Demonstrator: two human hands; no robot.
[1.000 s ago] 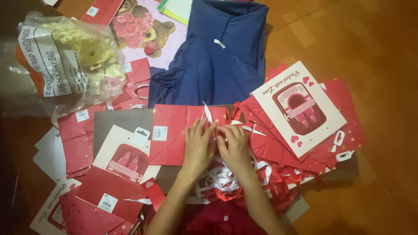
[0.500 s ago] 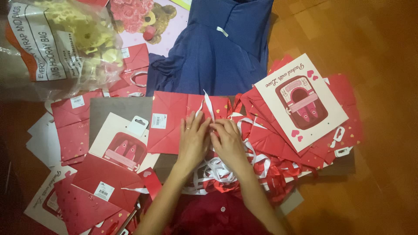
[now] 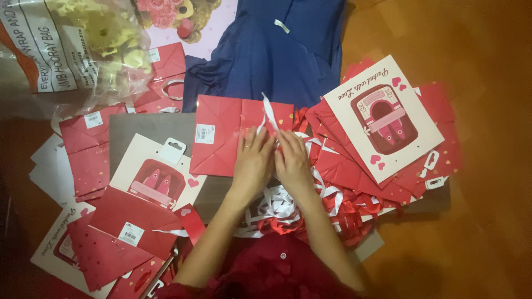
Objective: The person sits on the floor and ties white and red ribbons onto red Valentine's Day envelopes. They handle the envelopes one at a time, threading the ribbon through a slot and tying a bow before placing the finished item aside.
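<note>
A flat red paper gift bag (image 3: 224, 133) lies in front of me on a grey board (image 3: 138, 130). My left hand (image 3: 252, 163) and my right hand (image 3: 292, 160) rest side by side on its right end, fingertips pinched on a white ribbon handle (image 3: 270, 113) that sticks up from the bag's edge. A tangle of white and red ribbons (image 3: 288, 207) lies under my wrists. Right of my hands a fanned stack of red gift bags (image 3: 354, 166) carries a white card with a pink picture (image 3: 383, 119) on top.
More red bags and white picture cards (image 3: 149, 177) spread at the left. A clear plastic bag holding yellow flowers (image 3: 83, 44) sits top left, a blue garment (image 3: 277, 50) at top centre. Wooden floor (image 3: 487, 166) runs along the right.
Both hands stay together on the ribbon at the red bag's edge, with only small finger movements. The camera view has shifted, so everything sits slightly higher and further left.
</note>
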